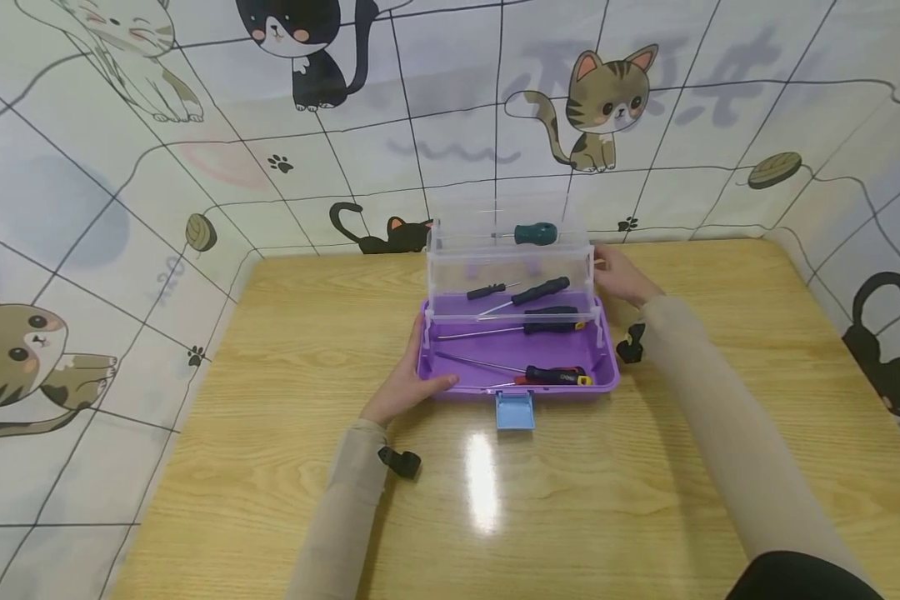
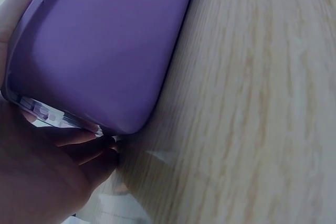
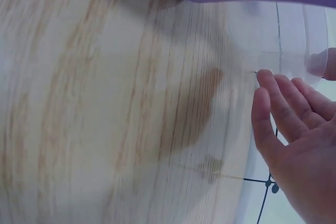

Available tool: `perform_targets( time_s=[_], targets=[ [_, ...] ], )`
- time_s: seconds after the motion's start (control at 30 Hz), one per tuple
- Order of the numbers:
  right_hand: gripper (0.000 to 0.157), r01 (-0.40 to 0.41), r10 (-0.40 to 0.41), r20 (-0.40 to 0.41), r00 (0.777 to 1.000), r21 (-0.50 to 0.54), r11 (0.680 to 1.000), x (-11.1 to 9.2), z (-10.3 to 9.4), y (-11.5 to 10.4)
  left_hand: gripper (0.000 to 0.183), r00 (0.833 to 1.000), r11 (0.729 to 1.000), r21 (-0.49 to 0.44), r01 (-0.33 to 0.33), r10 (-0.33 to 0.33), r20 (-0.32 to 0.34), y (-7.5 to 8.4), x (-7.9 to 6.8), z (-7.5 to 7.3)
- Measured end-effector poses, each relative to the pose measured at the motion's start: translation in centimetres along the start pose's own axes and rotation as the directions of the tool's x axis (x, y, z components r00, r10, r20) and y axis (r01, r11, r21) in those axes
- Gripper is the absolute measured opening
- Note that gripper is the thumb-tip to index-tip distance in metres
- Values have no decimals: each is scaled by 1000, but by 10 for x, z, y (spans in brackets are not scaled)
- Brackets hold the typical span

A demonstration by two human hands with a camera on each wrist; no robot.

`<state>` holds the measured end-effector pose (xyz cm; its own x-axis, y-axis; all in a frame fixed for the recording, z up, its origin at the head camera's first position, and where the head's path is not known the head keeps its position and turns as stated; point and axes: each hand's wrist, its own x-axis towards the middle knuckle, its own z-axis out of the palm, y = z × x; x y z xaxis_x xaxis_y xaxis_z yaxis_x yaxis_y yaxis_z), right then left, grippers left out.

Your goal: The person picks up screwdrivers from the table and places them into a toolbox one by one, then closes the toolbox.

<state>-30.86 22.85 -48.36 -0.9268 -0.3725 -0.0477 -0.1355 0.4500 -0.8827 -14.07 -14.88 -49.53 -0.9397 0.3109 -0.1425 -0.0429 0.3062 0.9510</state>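
A purple toolbox (image 1: pixel 510 390) with clear plastic trays (image 1: pixel 510 267) raised above its base stands on the table. My left hand (image 1: pixel 412 386) grips its left end, thumb by the front rim; the left wrist view has its fingers (image 2: pixel 100 163) curled at the bottom corner. At the trays' right side is my right hand (image 1: pixel 626 275), thumb against the clear plastic (image 3: pixel 310 30) and the other fingers stretched out. Black-handled screwdrivers (image 1: pixel 555 377) lie in the base, one with red beneath it. Smaller screwdrivers (image 1: pixel 540 290) show through the plastic, and a teal-handled screwdriver (image 1: pixel 536 234) lies highest.
A light blue latch (image 1: pixel 514 412) hangs from the box's front edge. The wood-grain table (image 1: pixel 285 358) extends to both sides. Close behind the box rises a wall covering (image 1: pixel 457 150) with cats and grid lines.
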Motion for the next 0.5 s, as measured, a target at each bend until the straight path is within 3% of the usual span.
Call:
perform_targets(
  time_s=[0.23, 0.5],
  targets=[
    [48, -6, 7, -15, 1000, 70, 998, -3, -1, -2, 117, 1000, 1000, -19, -17, 17, -25, -4, -1, 3],
    [48, 53, -46, -61, 997, 115, 992, -6, -1, -7, 118, 999, 999, -23, -30, 29, -38, -5, -1, 4]
  ],
)
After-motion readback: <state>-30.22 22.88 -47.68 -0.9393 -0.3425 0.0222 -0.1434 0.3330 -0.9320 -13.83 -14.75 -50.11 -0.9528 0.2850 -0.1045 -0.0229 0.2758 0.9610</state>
